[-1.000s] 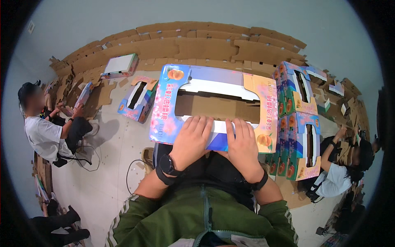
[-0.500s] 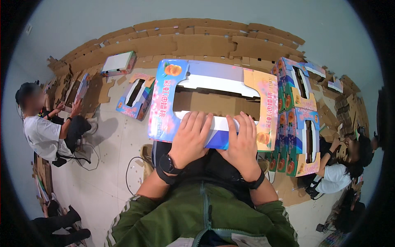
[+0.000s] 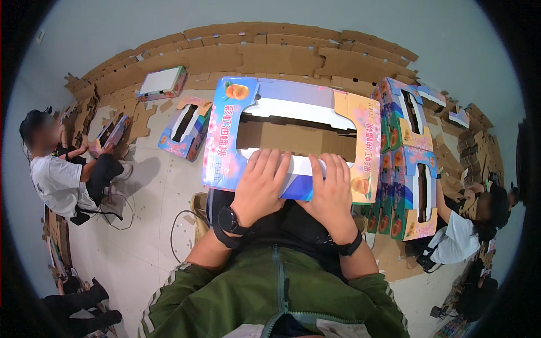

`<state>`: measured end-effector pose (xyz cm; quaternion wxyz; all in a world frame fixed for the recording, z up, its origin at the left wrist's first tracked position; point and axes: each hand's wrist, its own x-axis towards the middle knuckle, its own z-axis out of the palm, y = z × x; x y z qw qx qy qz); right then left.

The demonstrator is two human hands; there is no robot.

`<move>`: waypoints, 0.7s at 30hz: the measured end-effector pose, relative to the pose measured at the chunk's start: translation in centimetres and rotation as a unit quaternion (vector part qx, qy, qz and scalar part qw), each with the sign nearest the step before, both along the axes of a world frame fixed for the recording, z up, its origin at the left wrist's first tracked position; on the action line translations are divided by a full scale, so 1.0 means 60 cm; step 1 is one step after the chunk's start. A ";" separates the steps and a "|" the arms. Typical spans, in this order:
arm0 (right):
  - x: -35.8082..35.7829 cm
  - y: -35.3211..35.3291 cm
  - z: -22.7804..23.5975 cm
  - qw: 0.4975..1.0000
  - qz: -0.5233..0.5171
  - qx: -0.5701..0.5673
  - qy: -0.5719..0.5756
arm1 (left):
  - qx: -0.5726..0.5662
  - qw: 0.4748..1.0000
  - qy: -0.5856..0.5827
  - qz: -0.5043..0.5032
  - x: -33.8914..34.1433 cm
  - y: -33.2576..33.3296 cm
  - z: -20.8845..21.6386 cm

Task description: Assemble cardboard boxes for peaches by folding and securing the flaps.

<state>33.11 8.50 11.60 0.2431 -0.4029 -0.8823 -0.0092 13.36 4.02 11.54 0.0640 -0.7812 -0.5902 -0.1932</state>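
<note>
The person's left hand (image 3: 260, 183) and right hand (image 3: 331, 188), equally near, grip with half-curled fingers the near rim of an open-topped, blue-and-orange printed rectangular cardboard box (image 3: 293, 111) lying just beyond them, long axis left to right.

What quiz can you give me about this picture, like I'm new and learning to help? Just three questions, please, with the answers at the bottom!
1. True or false: the left hand and the right hand both touch the same box.
2. Pick one. What is printed in that box's far left corner?
A) a fish
B) orange fruit
C) a car
3. Fill in the blank: the stacked boxes stand to the ____ of the box under the hands.

Key: 1. True. 2. B. 3. right.
</note>
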 end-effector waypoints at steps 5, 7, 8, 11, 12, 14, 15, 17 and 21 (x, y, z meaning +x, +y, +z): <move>-0.001 -0.007 -0.009 1.000 -0.005 0.019 0.016 | 0.018 1.000 -0.017 -0.006 -0.002 -0.006 -0.008; -0.001 -0.008 -0.011 1.000 -0.007 0.021 0.020 | 0.022 0.999 -0.022 -0.007 -0.002 -0.007 -0.009; -0.002 -0.005 -0.012 0.999 -0.007 0.026 0.023 | 0.025 1.000 -0.014 -0.007 -0.004 -0.005 -0.008; -0.002 -0.005 -0.008 0.999 -0.007 0.022 0.024 | 0.016 1.000 -0.025 -0.010 -0.002 -0.005 0.002; -0.001 -0.003 -0.007 1.000 -0.007 0.013 0.024 | 0.004 0.999 -0.041 -0.013 0.000 -0.004 0.008; 0.000 0.000 -0.008 0.999 -0.006 0.018 0.030 | 0.005 0.999 -0.039 -0.028 0.009 0.007 0.020; 0.000 0.000 -0.008 0.999 -0.001 0.022 0.036 | 0.005 0.999 -0.036 -0.040 0.014 0.013 0.024; 0.001 0.003 -0.006 1.000 -0.002 0.021 0.019 | -0.009 0.998 -0.031 -0.052 0.025 0.027 0.023; 0.014 -0.002 0.036 0.997 0.036 -0.069 0.009 | -0.072 0.992 -0.065 -0.075 0.023 0.036 0.028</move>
